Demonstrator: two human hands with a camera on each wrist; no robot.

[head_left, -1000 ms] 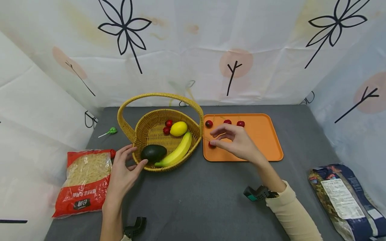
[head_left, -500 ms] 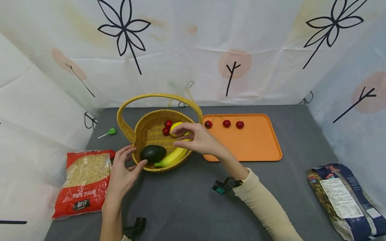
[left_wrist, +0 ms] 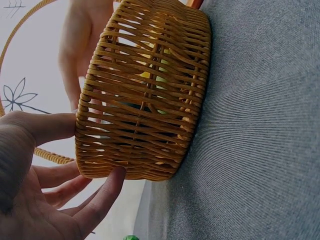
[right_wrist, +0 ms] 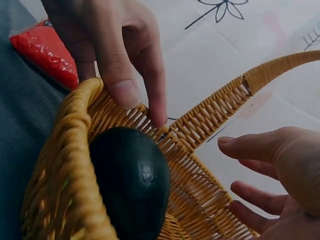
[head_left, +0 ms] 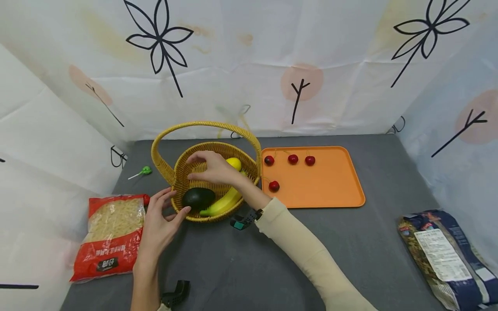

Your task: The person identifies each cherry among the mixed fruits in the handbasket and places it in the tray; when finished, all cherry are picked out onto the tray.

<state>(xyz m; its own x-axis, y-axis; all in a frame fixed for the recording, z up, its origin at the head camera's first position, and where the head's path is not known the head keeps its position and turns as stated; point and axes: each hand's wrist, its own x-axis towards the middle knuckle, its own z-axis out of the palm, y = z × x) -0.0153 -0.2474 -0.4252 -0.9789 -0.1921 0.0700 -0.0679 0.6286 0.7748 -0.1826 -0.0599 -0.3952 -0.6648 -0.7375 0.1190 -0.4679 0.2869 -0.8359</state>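
My left hand [head_left: 161, 220] holds the near left rim of the yellow wicker basket [head_left: 210, 219]. In the left wrist view its fingers meet the basket's woven side. Inside the basket lie a dark avocado [head_left: 198, 198], a banana [head_left: 225, 204] and a lemon [head_left: 235, 163], both partly covered by my right arm. My right hand [head_left: 214, 169] hovers over the basket, thumb and fingers spread apart, nothing visible between them. The right wrist view shows this right hand [right_wrist: 285, 175] beyond the avocado. Several red cherries [head_left: 274, 186] sit on the orange tray [head_left: 319, 181].
The basket's tall arched handle [head_left: 210, 124] rises behind my right hand. Left of the basket are a green lollipop [head_left: 145, 170] and a red bag of pasta [head_left: 113, 237]. A dark blue bag [head_left: 443, 259] lies at the right table edge.
My right hand has moved left from above the tray to over the basket, now covering the two red fruits there. The cherry beneath it shows again on the tray. My left hand stays put.
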